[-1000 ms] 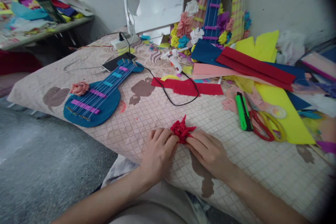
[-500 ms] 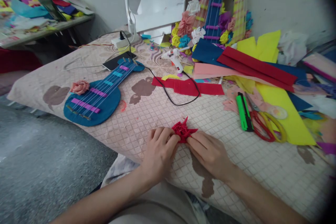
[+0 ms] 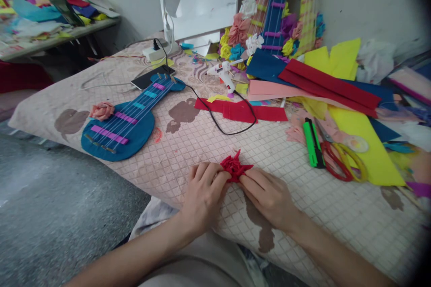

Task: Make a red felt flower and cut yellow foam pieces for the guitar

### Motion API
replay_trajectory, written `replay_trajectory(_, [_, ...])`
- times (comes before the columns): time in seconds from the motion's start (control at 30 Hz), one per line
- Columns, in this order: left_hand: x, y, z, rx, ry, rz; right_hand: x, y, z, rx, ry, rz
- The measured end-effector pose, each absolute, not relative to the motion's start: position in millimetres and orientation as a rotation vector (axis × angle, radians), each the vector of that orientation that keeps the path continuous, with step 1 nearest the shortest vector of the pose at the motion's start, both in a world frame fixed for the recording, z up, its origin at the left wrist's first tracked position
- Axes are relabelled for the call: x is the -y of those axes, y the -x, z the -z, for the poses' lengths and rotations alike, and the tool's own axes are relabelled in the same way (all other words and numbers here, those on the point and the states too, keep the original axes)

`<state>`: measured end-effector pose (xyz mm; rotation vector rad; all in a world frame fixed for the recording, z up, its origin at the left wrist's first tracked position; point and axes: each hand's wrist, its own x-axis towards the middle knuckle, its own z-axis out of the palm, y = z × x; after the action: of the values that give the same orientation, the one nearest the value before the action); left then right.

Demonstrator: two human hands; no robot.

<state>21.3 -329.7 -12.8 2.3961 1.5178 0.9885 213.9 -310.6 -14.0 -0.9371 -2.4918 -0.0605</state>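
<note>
A red fabric flower [image 3: 235, 164] with pointed, bunched petals rests on the quilted tablecloth close to the front edge. My left hand [image 3: 205, 190] pinches its left side, fingers curled. From the right, my right hand [image 3: 267, 195] grips the lower edge of the same flower between thumb and fingers. The fingertips and the underside of the flower are partly hidden. Behind it lie red strips [image 3: 239, 110], crossed by a black cord. To the left is a blue toy guitar [image 3: 123, 125] with purple bars, white strings and a pink flower [image 3: 102, 110] on it.
A white glue gun [image 3: 222, 74] stands behind the red strips. To the right lie a green box cutter [image 3: 313, 143], scissors [image 3: 341, 159] with red and yellow handles, and folded coloured sheets [image 3: 332, 85]. A phone [image 3: 151, 79] and power strip [image 3: 160, 51] are at the back left.
</note>
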Motion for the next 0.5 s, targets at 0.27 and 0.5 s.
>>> replay_trajectory(0.27, [327.6,-20.2,11.5,-1.469,-2.458,-0.964,311.9,-212.1,13.6,2.516,0.935,0.134])
replay_trajectory(0.5, [327.4,-22.0,9.5,-1.459,-2.491,-0.86,312.3,-209.9,16.5,2.53,0.98,0.119])
